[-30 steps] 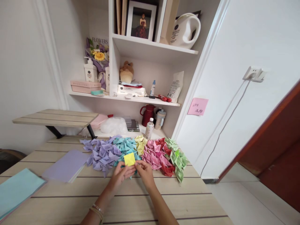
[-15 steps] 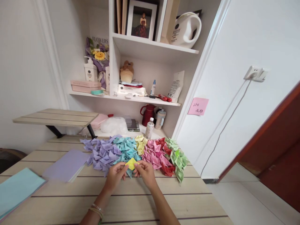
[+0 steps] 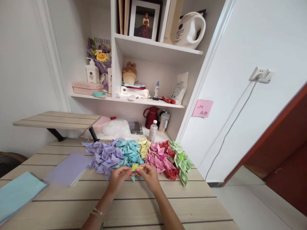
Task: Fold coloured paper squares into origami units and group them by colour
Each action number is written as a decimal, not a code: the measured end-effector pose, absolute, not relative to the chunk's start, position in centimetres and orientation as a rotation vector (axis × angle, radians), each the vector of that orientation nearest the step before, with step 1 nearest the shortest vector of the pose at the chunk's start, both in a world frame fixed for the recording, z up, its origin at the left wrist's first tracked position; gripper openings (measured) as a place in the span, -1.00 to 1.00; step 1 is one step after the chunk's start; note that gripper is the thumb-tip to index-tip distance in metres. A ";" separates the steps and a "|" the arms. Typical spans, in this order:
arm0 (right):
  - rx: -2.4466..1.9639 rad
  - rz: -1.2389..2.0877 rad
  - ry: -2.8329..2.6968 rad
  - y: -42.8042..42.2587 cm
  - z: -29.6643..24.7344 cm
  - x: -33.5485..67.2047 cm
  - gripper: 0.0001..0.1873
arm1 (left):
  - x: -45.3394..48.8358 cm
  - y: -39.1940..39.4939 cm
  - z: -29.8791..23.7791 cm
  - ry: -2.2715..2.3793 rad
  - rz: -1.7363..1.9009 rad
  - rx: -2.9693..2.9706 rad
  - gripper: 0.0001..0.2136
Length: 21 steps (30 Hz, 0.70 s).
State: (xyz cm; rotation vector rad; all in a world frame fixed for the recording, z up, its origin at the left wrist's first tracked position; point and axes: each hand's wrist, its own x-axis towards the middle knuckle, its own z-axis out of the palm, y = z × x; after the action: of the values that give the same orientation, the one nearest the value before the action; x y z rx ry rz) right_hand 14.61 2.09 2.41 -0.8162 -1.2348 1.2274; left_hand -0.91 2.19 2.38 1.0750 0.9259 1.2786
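Observation:
Between the fingertips of both hands is a small piece of folded yellow paper (image 3: 136, 167), seen partly edge-on. My left hand (image 3: 120, 177) pinches its left side, and my right hand (image 3: 149, 175) grips its right side. Just behind the hands lie folded paper boats in colour groups: purple (image 3: 106, 158), turquoise (image 3: 129, 151), pale yellow (image 3: 143, 147), pink (image 3: 158, 157), red (image 3: 171, 173) and green (image 3: 183, 164). The fingertips partly cover the front of the turquoise group.
Purple paper sheets (image 3: 68, 167) and light blue sheets (image 3: 19, 195) lie at the left of the wooden table (image 3: 134, 210). A small raised stand (image 3: 57, 119) is at the back left. A clear bottle (image 3: 153, 131) stands behind the boats, before shelves holding various goods.
The yellow paper was a flat diamond facing me; now it looks smaller and tilted, its shape changed between the fingers. Both hands stay in nearly the same place.

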 end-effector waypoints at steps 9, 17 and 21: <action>-0.810 1.170 -1.270 2.1 2.3 14.4 -0.68 | -1.2 2.0 2.7 0.902 1.315 1.115 -0.72; -0.938 1.110 -1.340 2.2 1.7 14.3 -0.62 | -1.2 2.1 2.2 1.014 1.226 1.259 -0.74; -0.968 1.130 -1.390 2.1 1.9 14.5 -0.64 | -1.1 2.0 2.3 1.030 1.168 1.291 -0.71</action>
State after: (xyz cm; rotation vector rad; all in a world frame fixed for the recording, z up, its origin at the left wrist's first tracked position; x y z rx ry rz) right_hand 14.48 2.07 1.88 -0.9683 -1.3903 1.1303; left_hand -1.13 1.96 2.34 1.2914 1.0297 1.1684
